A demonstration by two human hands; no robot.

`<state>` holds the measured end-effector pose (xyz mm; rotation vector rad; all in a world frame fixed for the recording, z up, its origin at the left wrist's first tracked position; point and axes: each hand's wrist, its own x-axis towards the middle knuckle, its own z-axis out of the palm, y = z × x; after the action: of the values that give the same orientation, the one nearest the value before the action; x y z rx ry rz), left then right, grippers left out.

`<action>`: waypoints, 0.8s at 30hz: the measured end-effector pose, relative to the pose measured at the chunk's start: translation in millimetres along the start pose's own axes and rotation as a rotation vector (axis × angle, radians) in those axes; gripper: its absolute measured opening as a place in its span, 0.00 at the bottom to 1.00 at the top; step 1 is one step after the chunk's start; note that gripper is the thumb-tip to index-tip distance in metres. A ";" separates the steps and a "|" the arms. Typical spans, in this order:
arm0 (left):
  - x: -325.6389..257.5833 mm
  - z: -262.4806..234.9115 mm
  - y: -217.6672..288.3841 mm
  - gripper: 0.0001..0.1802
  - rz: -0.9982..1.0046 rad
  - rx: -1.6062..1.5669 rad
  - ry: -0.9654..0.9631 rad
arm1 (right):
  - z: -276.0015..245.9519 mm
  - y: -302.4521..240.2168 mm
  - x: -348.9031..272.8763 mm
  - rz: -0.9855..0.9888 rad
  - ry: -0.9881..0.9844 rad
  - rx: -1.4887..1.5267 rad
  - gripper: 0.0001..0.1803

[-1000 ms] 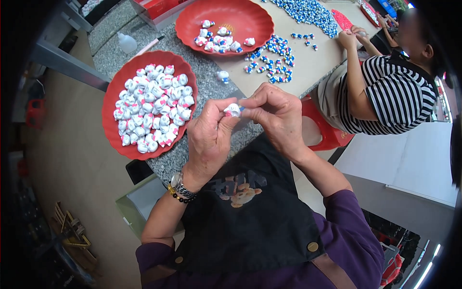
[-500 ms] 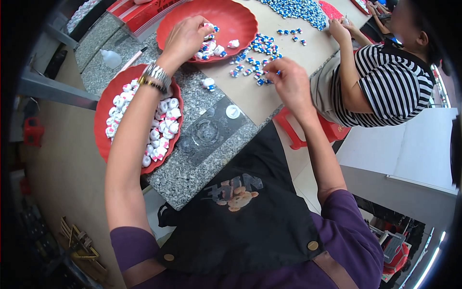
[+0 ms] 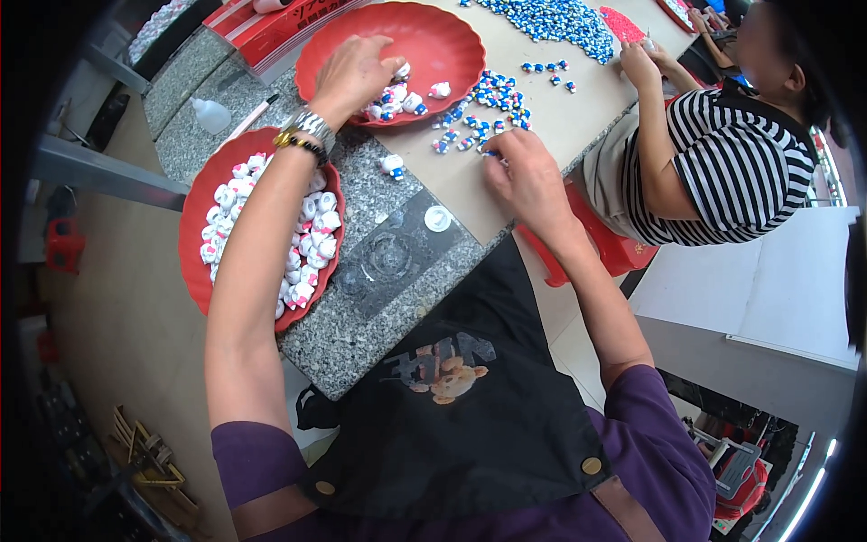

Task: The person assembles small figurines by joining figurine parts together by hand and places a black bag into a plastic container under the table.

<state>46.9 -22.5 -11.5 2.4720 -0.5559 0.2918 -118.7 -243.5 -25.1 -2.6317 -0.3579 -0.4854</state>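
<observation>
My left hand (image 3: 354, 74) reaches into the far red scalloped plate (image 3: 452, 32), fingers down among a few small white and blue figures (image 3: 397, 99). Its fingertips are hidden, so a grip cannot be told. My right hand (image 3: 524, 176) rests on the beige tabletop (image 3: 551, 126), its fingertips at a scatter of small blue pieces (image 3: 492, 99). The fingers cover whatever lies under them. A nearer red plate (image 3: 194, 230), heaped with white figures (image 3: 312, 226), lies under my left forearm on the granite slab (image 3: 361, 316).
Another person in a striped shirt (image 3: 722, 154) sits at the right on a red stool (image 3: 623, 253), hands (image 3: 646, 63) on the table. A large pile of blue pieces (image 3: 551, 18) lies beyond. A small white bottle (image 3: 212, 116), white cap (image 3: 437, 218) and red box (image 3: 271, 23) sit nearby.
A second ago both hands held one white figure together near my chest. The left hand then went out to the far plate and the right to the blue pieces; both stay there.
</observation>
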 end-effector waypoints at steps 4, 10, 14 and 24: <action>-53.9 -41.5 24.8 0.18 -0.277 -0.818 0.014 | -13.5 -13.5 -4.5 0.360 -0.060 0.637 0.10; -179.9 -85.9 71.7 0.22 -0.726 -2.145 -0.111 | -29.8 -37.2 -13.8 0.406 -0.169 1.178 0.11; -227.5 -71.3 98.4 0.11 -0.803 -2.114 -0.070 | -34.1 -45.2 -18.0 0.484 -0.262 1.278 0.09; -260.5 -40.8 85.8 0.19 -0.821 -2.402 -0.152 | -20.2 -48.1 -23.2 0.346 -0.296 0.949 0.05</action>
<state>-226.6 21.8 -20.7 0.1655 0.2227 -0.6086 -160.9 -214.9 0.7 -1.7614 -0.1497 0.1771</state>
